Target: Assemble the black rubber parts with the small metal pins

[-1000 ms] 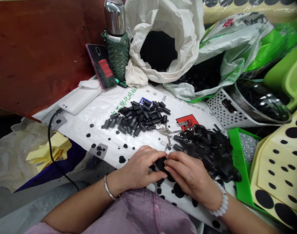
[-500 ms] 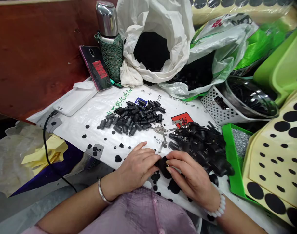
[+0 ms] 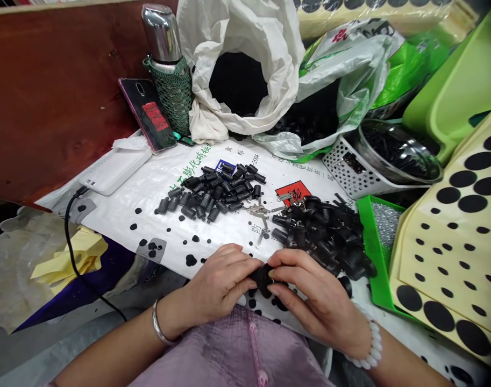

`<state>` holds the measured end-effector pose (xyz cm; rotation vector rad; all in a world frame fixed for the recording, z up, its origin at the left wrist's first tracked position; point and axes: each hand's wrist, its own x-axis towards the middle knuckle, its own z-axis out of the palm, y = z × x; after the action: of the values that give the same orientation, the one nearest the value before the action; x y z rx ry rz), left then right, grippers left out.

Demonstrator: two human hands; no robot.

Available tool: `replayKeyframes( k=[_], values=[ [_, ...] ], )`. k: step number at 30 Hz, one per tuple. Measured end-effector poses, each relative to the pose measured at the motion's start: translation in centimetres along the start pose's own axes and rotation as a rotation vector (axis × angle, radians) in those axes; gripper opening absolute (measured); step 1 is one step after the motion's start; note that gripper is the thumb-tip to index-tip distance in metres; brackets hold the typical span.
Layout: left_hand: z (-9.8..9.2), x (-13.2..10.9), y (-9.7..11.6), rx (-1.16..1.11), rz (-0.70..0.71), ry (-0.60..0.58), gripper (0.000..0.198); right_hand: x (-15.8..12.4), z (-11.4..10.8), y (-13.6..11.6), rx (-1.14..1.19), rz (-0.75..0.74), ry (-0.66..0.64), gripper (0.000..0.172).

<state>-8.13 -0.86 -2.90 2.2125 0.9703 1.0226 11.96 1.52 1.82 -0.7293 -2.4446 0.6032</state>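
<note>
Between my two hands, close to my body, is a small black plastic part (image 3: 263, 279) with a wider round section. My left hand (image 3: 225, 279) pinches its left end, fingers closed. From the right, my right hand (image 3: 305, 285) grips the same part with thumb and fingertips; a tiny metallic glint shows at those fingertips. Beyond my hands lie a heap of short black cylinders (image 3: 215, 191), several thin metal strips (image 3: 259, 210) and a larger heap of black plastic parts (image 3: 326, 234). My fingers partly hide the held part.
A green tray (image 3: 376, 252) with small silvery pieces stands right, beside yellow sheets with black dots (image 3: 450, 242). Behind are a white sack (image 3: 285, 97), a perforated white basket (image 3: 352, 166) and a metal bowl (image 3: 426, 172). A phone (image 3: 148, 115) leans on a flask (image 3: 170, 91); a cable (image 3: 73, 236) hangs left.
The whole view has shifted slightly, so the bench things appear further left. Both hands still hold the black part, which has turned a little between the fingers.
</note>
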Motion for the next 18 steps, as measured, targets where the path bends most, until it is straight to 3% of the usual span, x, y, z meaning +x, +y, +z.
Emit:
replayKeyframes(
  k=[10,15,18],
  values=[
    [-0.56,-0.27,0.2,-0.048,-0.034,-0.095,0.016,0.32,0.1,0.15,-0.013,-0.041,-0.049,0.019],
    [-0.33,-0.76,-0.1,-0.078,-0.062,-0.071,0.021,0.21,0.34,0.32,0.049,-0.019,-0.069,0.015],
    [-0.36,-0.91,-0.13,-0.082,-0.053,-0.057,0.021,0.11,0.33,0.23,0.048,-0.032,-0.08,0.023]
  ],
)
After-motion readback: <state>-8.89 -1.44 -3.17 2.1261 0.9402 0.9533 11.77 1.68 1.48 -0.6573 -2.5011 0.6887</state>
